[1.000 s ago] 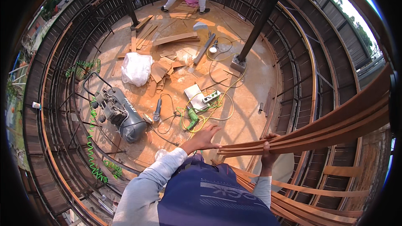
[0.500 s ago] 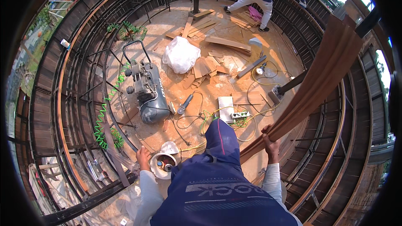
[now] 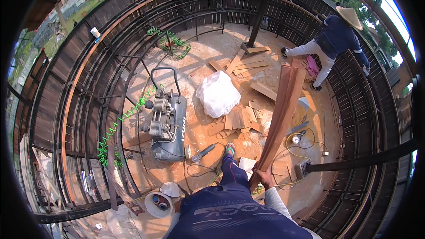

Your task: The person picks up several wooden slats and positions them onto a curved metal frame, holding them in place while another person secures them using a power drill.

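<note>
A stack of long brown wooden boards [image 3: 282, 115] slants up and away in front of me. My right hand [image 3: 265, 179] is closed round its lower part, near my right thigh. Low beside my left hip, my left hand [image 3: 178, 205] shows only a small part, and its fingers are hidden. It is next to a white bucket [image 3: 150, 208] holding round tool parts. A white cloth or bag [image 3: 170, 189] lies at the bucket's far edge. An angle grinder [image 3: 203, 152] with a cord rests on the floor ahead of my foot.
An air compressor [image 3: 170, 126] with a coiled green hose [image 3: 110, 137] stands left. Beyond are a white plastic bag [image 3: 218, 94] and loose wood pieces [image 3: 234, 121]. A co-worker in a straw hat [image 3: 349, 17] bends at the far right. A black post [image 3: 363, 157] and curved slatted wall surround me.
The boards have swung leftward, their far end now nearer the middle. My left hand has drawn back beside my hip. My foot has come into view, and the view has turned.
</note>
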Demonstrator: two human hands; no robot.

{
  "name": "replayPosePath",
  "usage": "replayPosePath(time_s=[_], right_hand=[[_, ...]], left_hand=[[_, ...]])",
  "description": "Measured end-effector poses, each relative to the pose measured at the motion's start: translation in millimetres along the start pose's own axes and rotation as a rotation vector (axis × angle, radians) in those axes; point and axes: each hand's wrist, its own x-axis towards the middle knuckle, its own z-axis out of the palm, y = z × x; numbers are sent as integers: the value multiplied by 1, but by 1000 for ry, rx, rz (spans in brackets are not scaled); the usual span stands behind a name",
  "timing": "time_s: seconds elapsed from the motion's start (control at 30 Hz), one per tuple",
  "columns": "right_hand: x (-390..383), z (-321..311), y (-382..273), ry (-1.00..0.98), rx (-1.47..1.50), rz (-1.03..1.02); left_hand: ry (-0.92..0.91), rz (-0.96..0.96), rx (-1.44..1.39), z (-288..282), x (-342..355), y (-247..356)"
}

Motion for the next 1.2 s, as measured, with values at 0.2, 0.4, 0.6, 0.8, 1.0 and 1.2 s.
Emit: replayPosePath(time_s=[0.2,0.4,0.6,0.8,1.0,1.2], right_hand=[[139,-55,-46,-57,10,81],[246,-59,-166,-132,-6,65],[322,-8,-273,-229,-30,-14],[396,61,-367,-144,-192,-93],[502,138,-493,-295,-213,-135],[585,205,-597,-168,-335,-298]], left_hand=[[-18,-132,-715,-42,113,168],[200,-58,-1115,-150,190,349],[68,47,-438,-129,253,328],[-152,7,24,-110,345,304],[-231,-153,-744,-223,475,388],[-255,80,-758,-406,595,512]])
